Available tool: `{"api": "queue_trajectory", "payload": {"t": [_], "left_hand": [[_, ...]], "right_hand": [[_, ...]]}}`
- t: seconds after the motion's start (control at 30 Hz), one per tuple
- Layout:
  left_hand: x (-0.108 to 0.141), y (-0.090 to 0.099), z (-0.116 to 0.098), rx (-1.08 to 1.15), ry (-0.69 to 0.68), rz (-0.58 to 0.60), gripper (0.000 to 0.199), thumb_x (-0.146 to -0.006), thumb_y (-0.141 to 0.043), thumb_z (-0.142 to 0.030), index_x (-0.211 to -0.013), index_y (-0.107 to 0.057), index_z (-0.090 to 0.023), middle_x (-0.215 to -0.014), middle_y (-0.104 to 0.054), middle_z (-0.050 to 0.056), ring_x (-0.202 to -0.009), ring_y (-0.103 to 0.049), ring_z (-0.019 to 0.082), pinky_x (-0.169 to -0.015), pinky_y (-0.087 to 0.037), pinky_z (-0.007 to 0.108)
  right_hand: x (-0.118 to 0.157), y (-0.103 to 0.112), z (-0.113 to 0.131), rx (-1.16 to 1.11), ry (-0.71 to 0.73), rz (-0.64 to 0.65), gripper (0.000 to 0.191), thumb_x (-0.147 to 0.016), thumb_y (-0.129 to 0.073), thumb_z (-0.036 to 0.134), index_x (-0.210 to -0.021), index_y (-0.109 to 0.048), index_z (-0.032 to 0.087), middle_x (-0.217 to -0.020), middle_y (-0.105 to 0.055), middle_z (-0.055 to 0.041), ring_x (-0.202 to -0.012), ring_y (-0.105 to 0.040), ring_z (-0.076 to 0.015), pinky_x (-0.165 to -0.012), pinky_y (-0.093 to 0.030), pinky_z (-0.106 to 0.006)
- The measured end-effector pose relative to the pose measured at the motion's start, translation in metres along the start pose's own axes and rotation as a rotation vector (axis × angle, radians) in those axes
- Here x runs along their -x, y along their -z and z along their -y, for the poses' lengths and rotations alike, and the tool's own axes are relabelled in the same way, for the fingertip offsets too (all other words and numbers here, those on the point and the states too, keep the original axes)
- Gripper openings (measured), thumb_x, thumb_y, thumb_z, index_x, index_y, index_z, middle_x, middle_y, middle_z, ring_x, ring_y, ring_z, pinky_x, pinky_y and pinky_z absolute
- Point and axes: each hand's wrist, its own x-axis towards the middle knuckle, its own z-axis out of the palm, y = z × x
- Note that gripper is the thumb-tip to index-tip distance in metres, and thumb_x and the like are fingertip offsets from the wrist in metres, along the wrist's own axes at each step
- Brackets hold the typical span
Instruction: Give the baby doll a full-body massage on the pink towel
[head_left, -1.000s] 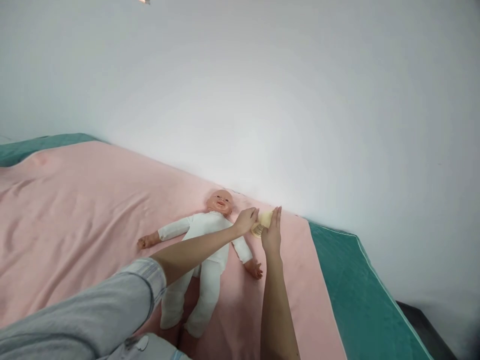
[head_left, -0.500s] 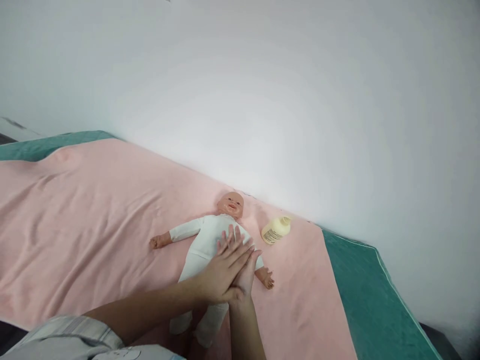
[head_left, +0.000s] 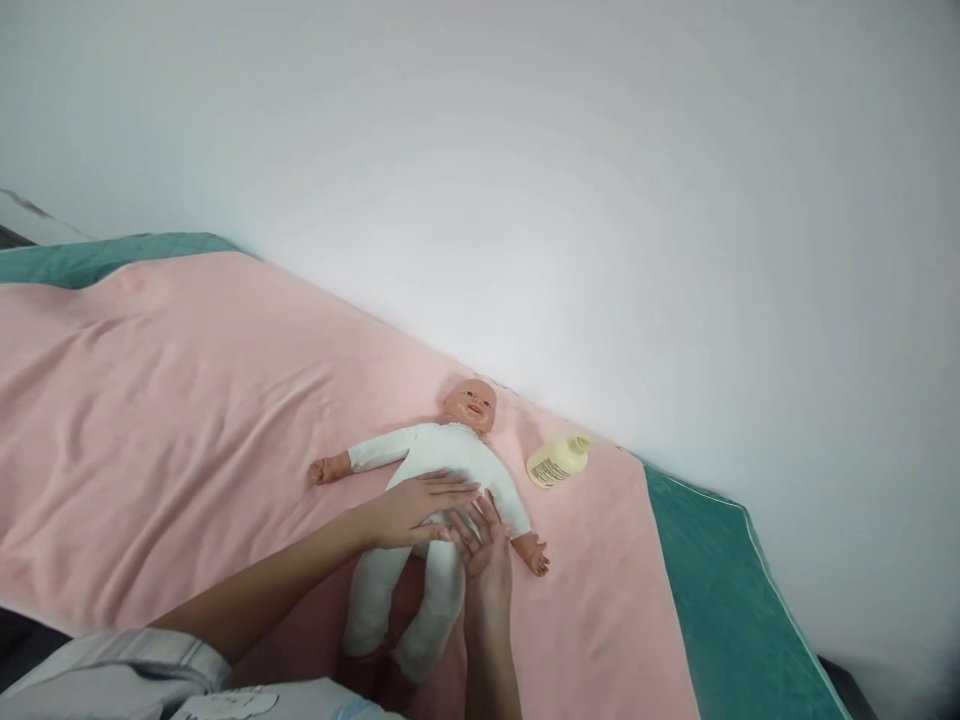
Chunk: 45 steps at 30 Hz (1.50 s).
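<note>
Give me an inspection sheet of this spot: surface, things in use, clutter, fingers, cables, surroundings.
Surface: pink cloth, creased toward the left, over a green cover that shows at both ends.
Things in use: white-clad doll on its back, head toward the wall; yellow bottle beside it, on the right.
Clutter: nothing seen.
Fingers: left fingers and right fingers extended above the doll, close together, no object seen in them; whether they touch is unclear.
Cables: nothing seen.
Surroundings: pale wall behind.
</note>
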Motion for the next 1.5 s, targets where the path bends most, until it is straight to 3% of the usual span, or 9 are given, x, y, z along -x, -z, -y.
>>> {"api": "queue_trajectory", "payload": {"t": [0.3, 0.4, 0.63, 0.8, 0.9, 1.07, 1.2, 1.33, 1.5], "left_hand": [[-0.017, -0.004, 0.022, -0.131, 0.017, 0.057, 0.051, -0.09, -0.05, -0.051, -0.136, -0.049, -0.03, -0.139, -0.05, 0.003, -0.138, -0.032, 0.024, -0.116, -0.011, 0.048], [-0.015, -0.01, 0.029, -0.2, 0.053, -0.002, 0.05, -0.094, -0.044, -0.047, -0.138, -0.046, -0.025, -0.144, -0.045, 0.005, -0.14, -0.028, 0.023, -0.117, -0.013, 0.047], [0.009, -0.016, 0.042, -0.117, 0.218, -0.456, 0.046, -0.099, -0.029, -0.036, -0.139, -0.042, -0.02, -0.145, -0.044, 0.006, -0.138, -0.032, 0.02, -0.115, -0.025, 0.043], [0.021, -0.015, 0.043, -0.056, 0.26, -0.622, 0.043, -0.098, -0.032, -0.037, -0.132, -0.051, -0.019, -0.137, -0.053, 0.008, -0.133, -0.039, 0.022, -0.111, -0.031, 0.045], [0.022, -0.011, 0.038, -0.054, 0.211, -0.554, 0.041, -0.098, -0.034, -0.036, -0.126, -0.056, -0.017, -0.132, -0.057, 0.009, -0.131, -0.042, 0.023, -0.11, -0.033, 0.044], [0.012, -0.002, 0.023, -0.03, 0.018, -0.123, 0.033, -0.096, -0.041, -0.038, -0.112, -0.067, -0.025, -0.112, -0.07, 0.003, -0.117, -0.057, 0.019, -0.11, -0.032, 0.038], [0.0, 0.005, 0.017, -0.08, -0.005, 0.049, 0.036, -0.09, -0.052, -0.047, -0.122, -0.062, -0.034, -0.124, -0.064, -0.001, -0.129, -0.046, 0.021, -0.116, -0.018, 0.04], [-0.011, 0.011, 0.03, -0.21, 0.096, 0.066, 0.046, -0.094, -0.042, -0.05, -0.137, -0.046, -0.035, -0.145, -0.044, -0.003, -0.14, -0.028, 0.021, -0.117, -0.004, 0.047], [-0.017, 0.003, 0.059, -0.409, 0.254, -0.147, 0.047, -0.098, -0.03, -0.044, -0.142, -0.038, -0.029, -0.151, -0.034, 0.001, -0.142, -0.021, 0.02, -0.115, -0.013, 0.048]], "right_hand": [[0.009, 0.026, -0.001, 0.012, 0.099, -0.303, 0.054, -0.087, -0.039, 0.065, -0.099, -0.064, 0.018, -0.108, -0.067, -0.0127, -0.095, -0.066, -0.0262, -0.088, -0.051, -0.042], [0.01, 0.024, 0.003, 0.187, 0.221, -0.159, 0.05, -0.092, -0.039, 0.059, -0.1, -0.067, 0.019, -0.109, -0.067, -0.0106, -0.103, -0.062, -0.0256, -0.093, -0.048, -0.042], [-0.03, 0.007, 0.013, 0.8, 0.523, 0.609, 0.034, -0.098, -0.038, 0.038, -0.119, -0.064, 0.03, -0.124, -0.062, -0.0012, -0.133, -0.039, -0.0226, -0.115, -0.018, -0.05], [-0.075, -0.003, 0.015, 1.02, 0.596, 0.636, 0.039, -0.098, -0.038, 0.041, -0.137, -0.044, 0.037, -0.146, -0.038, 0.0045, -0.142, -0.017, -0.0222, -0.115, -0.003, -0.055], [-0.093, -0.001, 0.006, 1.05, 0.588, 0.46, 0.044, -0.098, -0.037, 0.045, -0.141, -0.038, 0.037, -0.152, -0.026, 0.0034, -0.144, -0.01, -0.0241, -0.114, -0.002, -0.058], [-0.094, 0.012, -0.016, 0.81, 0.491, 0.151, 0.056, -0.098, -0.025, 0.052, -0.145, -0.034, 0.023, -0.152, -0.026, -0.0042, -0.143, -0.015, -0.0221, -0.116, -0.007, -0.052], [-0.077, 0.024, -0.023, 0.547, 0.362, 0.054, 0.063, -0.096, -0.025, 0.055, -0.146, -0.032, 0.017, -0.15, -0.031, -0.0073, -0.14, -0.024, -0.0189, -0.117, -0.019, -0.042], [-0.057, 0.033, -0.023, 0.509, 0.411, 0.067, 0.057, -0.097, -0.029, 0.053, -0.14, -0.042, 0.019, -0.148, -0.037, -0.0066, -0.139, -0.029, -0.0204, -0.116, -0.022, -0.043], [-0.038, 0.026, -0.01, 0.737, 0.614, 0.287, 0.042, -0.099, -0.034, 0.043, -0.129, -0.058, 0.024, -0.136, -0.052, -0.0054, -0.136, -0.035, -0.0248, -0.116, -0.017, -0.05]]}}
